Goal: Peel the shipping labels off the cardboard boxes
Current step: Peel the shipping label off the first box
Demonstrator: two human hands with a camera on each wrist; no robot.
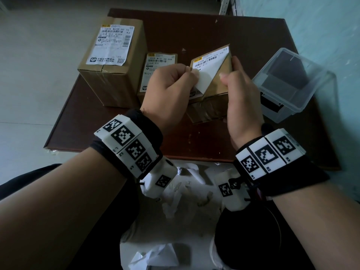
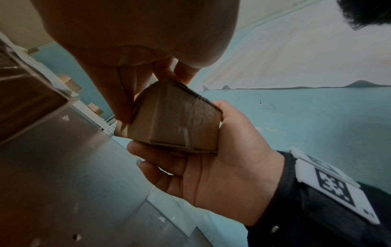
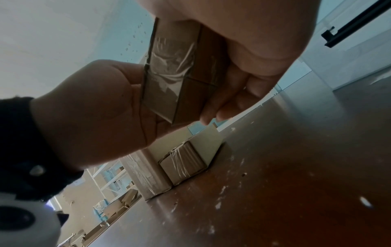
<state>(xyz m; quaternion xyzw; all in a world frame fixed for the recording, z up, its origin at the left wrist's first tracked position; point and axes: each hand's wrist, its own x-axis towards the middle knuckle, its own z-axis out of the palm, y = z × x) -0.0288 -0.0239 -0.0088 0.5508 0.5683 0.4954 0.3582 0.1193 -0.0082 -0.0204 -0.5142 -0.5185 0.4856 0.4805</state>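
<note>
Near the middle of the head view, the right hand (image 1: 240,94) grips a small box (image 1: 212,106) above the table (image 1: 243,36), fingers curled round its far side and thumb on top. The left hand (image 1: 169,90) pinches the half-peeled label (image 1: 209,69) between thumb and curled fingers; its lifted corner shows a white back. 2 more boxes stand on the table: a tall box (image 1: 109,78) at upper left and a low box (image 1: 153,75) just beside it, each with a label stuck on. A clear tub (image 1: 296,82) sits at right.
</note>
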